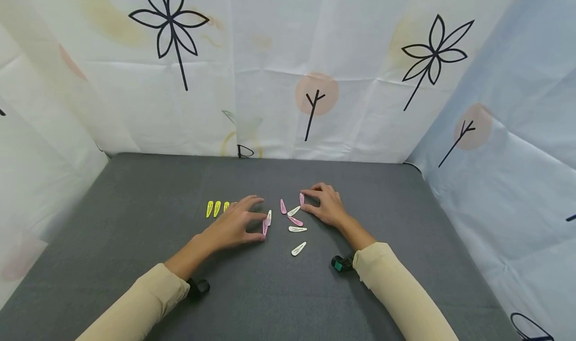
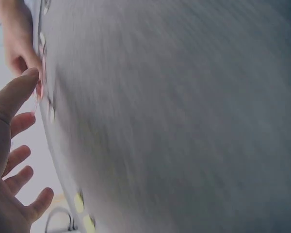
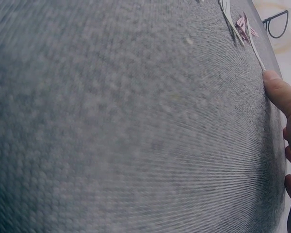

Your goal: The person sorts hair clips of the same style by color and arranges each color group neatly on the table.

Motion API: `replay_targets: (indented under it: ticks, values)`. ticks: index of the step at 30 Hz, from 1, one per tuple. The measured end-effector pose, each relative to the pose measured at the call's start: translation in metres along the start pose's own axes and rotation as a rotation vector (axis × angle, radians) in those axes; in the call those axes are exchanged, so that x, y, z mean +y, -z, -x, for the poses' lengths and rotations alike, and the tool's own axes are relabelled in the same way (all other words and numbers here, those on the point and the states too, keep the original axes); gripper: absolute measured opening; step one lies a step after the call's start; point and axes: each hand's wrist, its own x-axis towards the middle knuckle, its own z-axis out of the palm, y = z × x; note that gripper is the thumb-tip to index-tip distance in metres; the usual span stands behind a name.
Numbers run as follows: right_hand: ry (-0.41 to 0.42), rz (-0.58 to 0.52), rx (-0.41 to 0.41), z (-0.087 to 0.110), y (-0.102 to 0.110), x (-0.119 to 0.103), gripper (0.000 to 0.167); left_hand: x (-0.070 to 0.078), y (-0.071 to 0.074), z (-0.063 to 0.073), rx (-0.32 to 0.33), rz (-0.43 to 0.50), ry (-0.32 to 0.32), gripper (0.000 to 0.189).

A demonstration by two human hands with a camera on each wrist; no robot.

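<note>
Head view: your left hand (image 1: 234, 226) pinches pink clip (image 1: 265, 227), just below centre; right hand (image 1: 327, 207) spans another pink clip (image 1: 302, 199), right of centre, can't tell if gripped. Pick-up step, seemingly; next move wants clearance from white clip (image 1: 294, 211).

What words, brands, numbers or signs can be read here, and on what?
None can be read.
Curtain: drawings only; its low D-shaped mark is likely part of one.
Pink clips, white clips, yellow clips: too small to tell.
Wrist device: too small to tell.
</note>
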Motion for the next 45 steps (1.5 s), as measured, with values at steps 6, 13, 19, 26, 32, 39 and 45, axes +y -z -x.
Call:
replay_targets:
  ticks: [6, 13, 19, 26, 32, 39, 45]
  values:
    - [-0.005, 0.002, 0.000, 0.000, 0.000, 0.002, 0.047, -0.019, 0.019, 0.029, 0.038, -0.025, 0.028, 0.048]
    - [-0.005, 0.001, 0.004, 0.001, 0.000, 0.003, 0.047, -0.034, 0.035, 0.062, 0.037, -0.070, 0.081, 0.048]
    - [0.003, 0.003, 0.009, 0.001, 0.000, 0.003, 0.048, -0.044, 0.043, 0.083, 0.019, -0.076, 0.151, 0.047]
    - [0.006, 0.007, 0.022, 0.001, -0.002, 0.004, 0.048, -0.054, 0.047, 0.097, -0.006, -0.093, 0.196, 0.049]
    - [0.008, 0.001, 0.027, 0.001, -0.003, 0.003, 0.048, -0.058, 0.046, 0.103, -0.009, -0.102, 0.202, 0.047]
    - [0.007, -0.005, 0.024, 0.001, -0.003, 0.003, 0.048, -0.058, 0.047, 0.102, -0.040, -0.098, 0.206, 0.047]
    - [0.003, -0.011, 0.023, 0.001, -0.002, 0.003, 0.048, -0.057, 0.048, 0.101, -0.044, -0.093, 0.203, 0.047]
